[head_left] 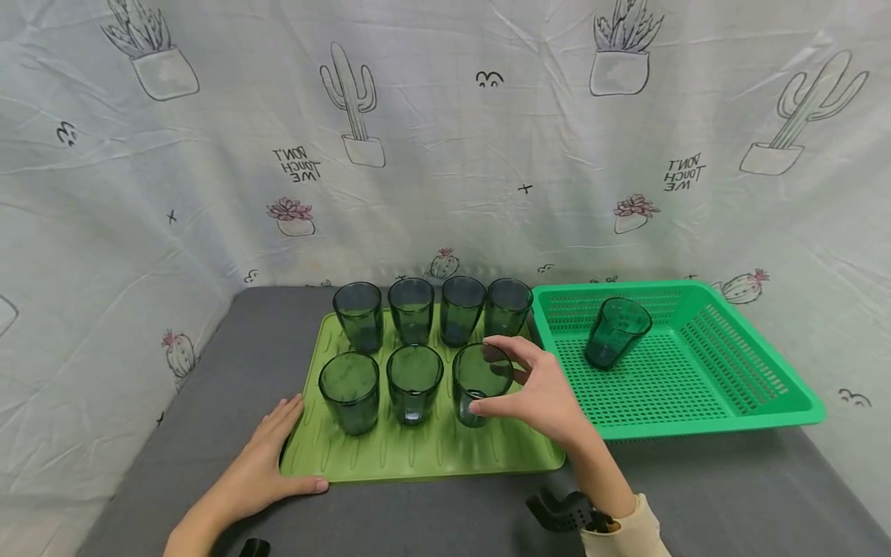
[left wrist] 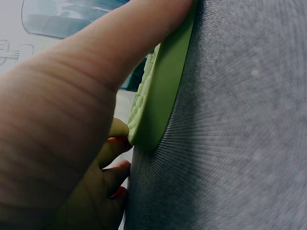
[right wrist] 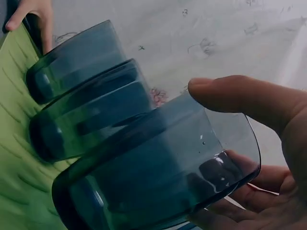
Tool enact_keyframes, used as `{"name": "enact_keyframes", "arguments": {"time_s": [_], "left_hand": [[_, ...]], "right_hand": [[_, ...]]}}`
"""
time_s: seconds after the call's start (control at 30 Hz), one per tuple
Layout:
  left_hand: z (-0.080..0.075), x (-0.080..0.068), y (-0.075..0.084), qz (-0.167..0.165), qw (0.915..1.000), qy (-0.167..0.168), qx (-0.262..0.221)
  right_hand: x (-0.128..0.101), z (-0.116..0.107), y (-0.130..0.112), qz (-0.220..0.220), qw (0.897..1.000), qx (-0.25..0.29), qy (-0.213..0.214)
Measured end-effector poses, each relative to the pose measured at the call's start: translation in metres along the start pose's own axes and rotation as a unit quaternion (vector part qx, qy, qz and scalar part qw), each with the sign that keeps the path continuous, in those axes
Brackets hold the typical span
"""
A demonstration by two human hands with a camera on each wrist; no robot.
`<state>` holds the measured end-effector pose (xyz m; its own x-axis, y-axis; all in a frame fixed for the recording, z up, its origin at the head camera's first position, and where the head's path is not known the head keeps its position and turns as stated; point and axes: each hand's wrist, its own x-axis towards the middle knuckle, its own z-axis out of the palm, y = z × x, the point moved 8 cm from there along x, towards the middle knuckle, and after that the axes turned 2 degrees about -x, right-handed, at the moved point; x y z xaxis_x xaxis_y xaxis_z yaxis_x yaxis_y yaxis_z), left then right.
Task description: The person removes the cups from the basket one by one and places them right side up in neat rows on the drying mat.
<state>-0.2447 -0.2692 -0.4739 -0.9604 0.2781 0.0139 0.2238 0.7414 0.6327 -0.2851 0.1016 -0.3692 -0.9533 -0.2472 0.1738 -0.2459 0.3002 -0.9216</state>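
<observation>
My right hand (head_left: 539, 391) holds a dark green drinking glass (right wrist: 144, 177) around its upper part, thumb on one side and fingers on the other. The glass stands nearly upright at the right end of the front row, over the light green ribbed tray (head_left: 445, 456). Beside it in that row are a middle glass (head_left: 414, 383) and a left glass (head_left: 350, 393). Several matching glasses, one a far-left glass (head_left: 359, 317), line the tray's back. My left hand (head_left: 257, 460) spreads around the tray's front left corner, fingers along the side edge and thumb at the front edge.
A bright green perforated basket (head_left: 759, 422) sits right of the tray on the grey tabletop (head_left: 445, 522). One tilted glass (head_left: 618, 333) leans inside it near its left side. Behind the table hangs a white curtain (head_left: 431, 155) with cactus drawings.
</observation>
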Motion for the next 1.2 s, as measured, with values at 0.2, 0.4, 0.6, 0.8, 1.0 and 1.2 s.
{"name": "enact_keyframes", "arguments": {"time_s": [0.2,0.4,0.6,0.8,1.0,1.2], "left_hand": [[-0.001,0.0,0.0,-0.015,0.9999,-0.006,0.003],[0.0,0.0,0.002,-0.006,1.0,-0.002,0.004],[0.0,-0.001,0.002,0.004,1.0,0.005,0.008],[0.0,-0.001,0.001,0.003,1.0,0.006,0.006],[0.001,0.0,0.0,0.001,1.0,0.004,0.004],[0.0,0.0,0.0,-0.007,1.0,0.002,0.005]], "right_hand": [[0.008,0.009,0.01,0.028,1.0,0.008,-0.008],[0.016,0.012,0.023,0.018,1.0,-0.008,-0.01],[0.022,0.017,0.026,0.004,1.0,-0.014,-0.027],[0.025,0.016,0.028,0.006,1.0,-0.014,-0.027],[0.027,0.019,0.029,0.01,0.999,-0.012,-0.047],[0.024,0.025,0.032,0.03,0.998,-0.008,-0.054]]}}
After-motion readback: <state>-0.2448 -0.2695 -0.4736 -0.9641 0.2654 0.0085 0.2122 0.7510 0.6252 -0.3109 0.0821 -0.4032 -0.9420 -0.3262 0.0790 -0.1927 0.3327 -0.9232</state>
